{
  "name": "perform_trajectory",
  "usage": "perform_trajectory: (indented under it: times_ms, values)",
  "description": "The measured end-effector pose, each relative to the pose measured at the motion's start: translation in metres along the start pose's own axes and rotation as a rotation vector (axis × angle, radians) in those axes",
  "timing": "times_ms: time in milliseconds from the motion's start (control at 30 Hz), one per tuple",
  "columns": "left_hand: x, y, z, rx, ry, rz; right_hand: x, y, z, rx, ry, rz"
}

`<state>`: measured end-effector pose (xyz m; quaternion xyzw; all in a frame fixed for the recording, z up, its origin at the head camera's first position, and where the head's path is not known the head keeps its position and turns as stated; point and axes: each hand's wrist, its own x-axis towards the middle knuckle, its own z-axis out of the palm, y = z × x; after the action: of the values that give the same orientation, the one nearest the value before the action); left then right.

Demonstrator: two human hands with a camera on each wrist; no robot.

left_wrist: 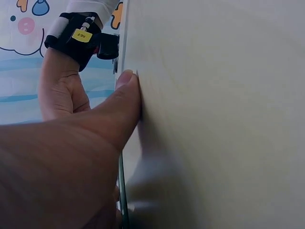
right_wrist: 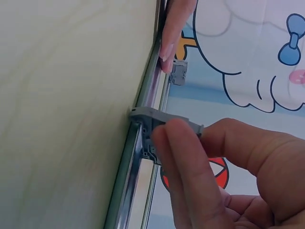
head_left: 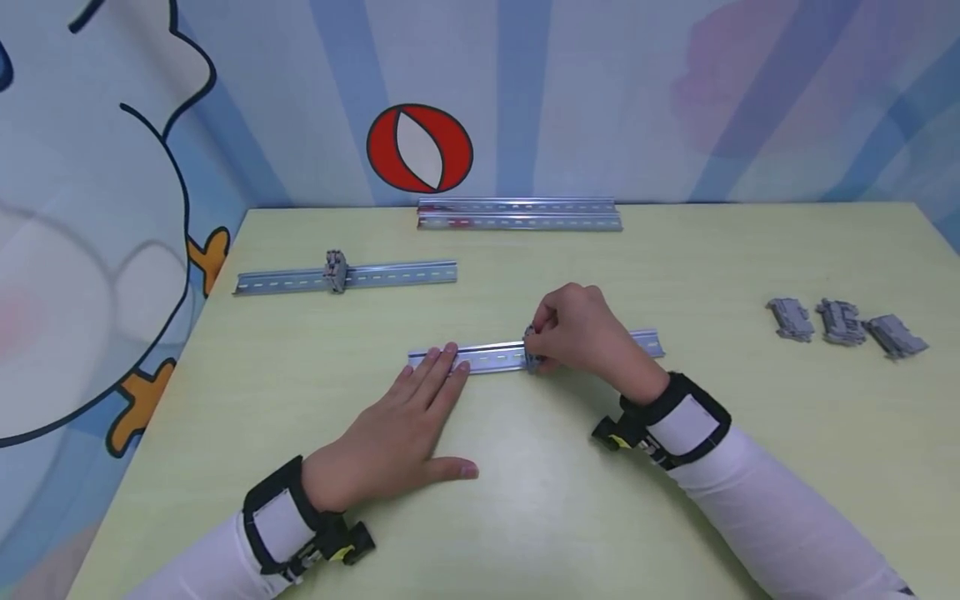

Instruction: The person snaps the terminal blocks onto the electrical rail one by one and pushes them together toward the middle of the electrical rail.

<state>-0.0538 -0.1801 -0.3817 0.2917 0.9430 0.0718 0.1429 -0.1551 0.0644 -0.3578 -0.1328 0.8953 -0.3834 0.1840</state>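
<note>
A slotted metal DIN rail [head_left: 491, 358] lies on the table in front of me. My left hand [head_left: 393, 437] rests flat, its straight fingertips pressing on the rail's left part and its thumb spread out on the tabletop. Toward the rail's right part, my right hand [head_left: 588, 333] pinches a grey terminal block [right_wrist: 151, 117] between thumb and fingers. The block stands upright across the rail, its lower end at the rail's edge in the right wrist view. In the head view the fingers hide much of it. The left wrist view shows mostly the left thumb [left_wrist: 125, 98] and bare tabletop.
Another rail [head_left: 405, 273] at the back left carries one upright terminal block [head_left: 336, 272]. Two more rails [head_left: 525, 222] lie side by side at the table's back edge, by the painted wall. Three loose grey terminal blocks [head_left: 842, 322] lie at the right.
</note>
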Motion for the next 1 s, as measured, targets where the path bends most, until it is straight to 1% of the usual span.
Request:
perform_trajectory:
  times_ms: [233, 567, 867, 1000]
  values:
    - [0.000, 0.000, -0.001, -0.008, 0.014, 0.007, 0.000, -0.003, 0.002, -0.009, 0.011, 0.010]
    - [-0.001, -0.001, -0.001, -0.015, 0.014, 0.007, -0.001, -0.003, 0.004, -0.052, -0.007, 0.000]
    - [0.001, -0.002, 0.000, -0.003, 0.025, 0.012, -0.006, -0.006, 0.001, -0.141, -0.029, -0.023]
    - [0.000, -0.002, 0.002, -0.011, 0.027, 0.010, -0.011, -0.008, -0.006, -0.154, -0.020, -0.042]
